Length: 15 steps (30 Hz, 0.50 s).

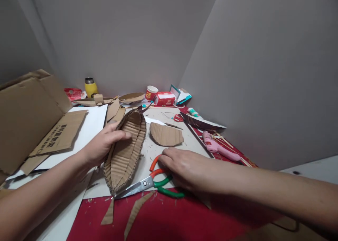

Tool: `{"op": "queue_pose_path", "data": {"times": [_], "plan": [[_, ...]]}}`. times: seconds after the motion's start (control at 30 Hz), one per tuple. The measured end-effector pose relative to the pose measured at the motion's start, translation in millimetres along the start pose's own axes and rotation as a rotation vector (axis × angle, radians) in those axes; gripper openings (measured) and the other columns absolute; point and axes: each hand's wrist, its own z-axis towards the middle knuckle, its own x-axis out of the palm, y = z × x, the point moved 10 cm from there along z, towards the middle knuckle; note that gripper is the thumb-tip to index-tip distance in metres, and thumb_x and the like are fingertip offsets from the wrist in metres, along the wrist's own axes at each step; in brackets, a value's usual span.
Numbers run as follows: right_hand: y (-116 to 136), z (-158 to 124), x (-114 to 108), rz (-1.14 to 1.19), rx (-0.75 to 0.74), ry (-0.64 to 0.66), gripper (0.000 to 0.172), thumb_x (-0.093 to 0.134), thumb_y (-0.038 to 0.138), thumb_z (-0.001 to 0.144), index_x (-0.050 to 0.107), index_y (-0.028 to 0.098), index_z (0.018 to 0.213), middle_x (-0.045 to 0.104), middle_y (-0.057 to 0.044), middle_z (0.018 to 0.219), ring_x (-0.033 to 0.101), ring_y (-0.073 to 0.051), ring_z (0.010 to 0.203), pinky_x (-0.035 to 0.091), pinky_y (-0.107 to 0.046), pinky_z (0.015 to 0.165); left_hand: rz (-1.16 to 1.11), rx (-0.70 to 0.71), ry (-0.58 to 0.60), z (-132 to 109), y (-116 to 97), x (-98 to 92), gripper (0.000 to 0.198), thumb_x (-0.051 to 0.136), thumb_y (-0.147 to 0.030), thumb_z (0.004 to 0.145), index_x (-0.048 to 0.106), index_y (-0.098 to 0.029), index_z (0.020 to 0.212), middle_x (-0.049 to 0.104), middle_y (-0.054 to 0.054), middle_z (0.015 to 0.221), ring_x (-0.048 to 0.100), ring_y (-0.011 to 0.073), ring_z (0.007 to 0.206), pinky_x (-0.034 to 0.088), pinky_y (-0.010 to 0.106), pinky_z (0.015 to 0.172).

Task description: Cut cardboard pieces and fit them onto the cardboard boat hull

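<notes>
My left hand grips the left rim of a boat-shaped hull of corrugated cardboard, thumb laid over the edge. My right hand lies palm down on the cutting board, its fingers resting on the orange and green handles of a pair of scissors. The blades point left, under the hull's near tip. A rounded piece of corrugated cardboard lies just beyond my right hand.
Cardboard strips lie on the red table cover in front. A pink glue gun and red scissors lie to the right. Large cardboard sheets lean at left. A yellow bottle, paper cup and red box stand at the back.
</notes>
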Motion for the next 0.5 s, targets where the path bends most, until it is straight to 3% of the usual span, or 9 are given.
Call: {"op": "queue_pose_path", "data": {"times": [0.23,0.4,0.5], "plan": [[2,1,11,-0.063,-0.013,0.064,0.018,0.051,0.008,0.076,0.059,0.013,0.091,0.063,-0.012,0.089,0.057,-0.022,0.077,0.046,-0.034,0.072,0.004,0.016,0.061,-10,-13,8.3,0.015,0.068,-0.020,0.072,0.068,-0.018,0.087,0.073,0.003,0.077,0.066,0.0173,0.066,0.052,0.027,0.067],[-1,0,3,-0.121,-0.046,0.073,0.020,0.059,0.010,0.067,0.059,0.015,0.087,0.065,-0.009,0.082,0.059,-0.022,0.075,0.043,-0.034,0.071,-0.012,-0.068,-0.025,-1,-2,-8.5,0.013,0.067,-0.023,0.074,0.066,-0.016,0.085,0.073,0.004,0.072,0.066,0.0155,0.060,0.050,0.025,0.059],[-20,-15,-11,-0.164,-0.009,-0.031,0.012,0.058,0.011,0.068,0.057,0.017,0.078,0.064,-0.008,0.079,0.058,-0.021,0.071,0.042,-0.033,0.068,-0.047,-0.096,-0.099,6,7,-20.8,0.013,0.067,-0.026,0.074,0.065,-0.014,0.077,0.073,0.005,0.068,0.066,0.0164,0.057,0.051,0.025,0.057]]}}
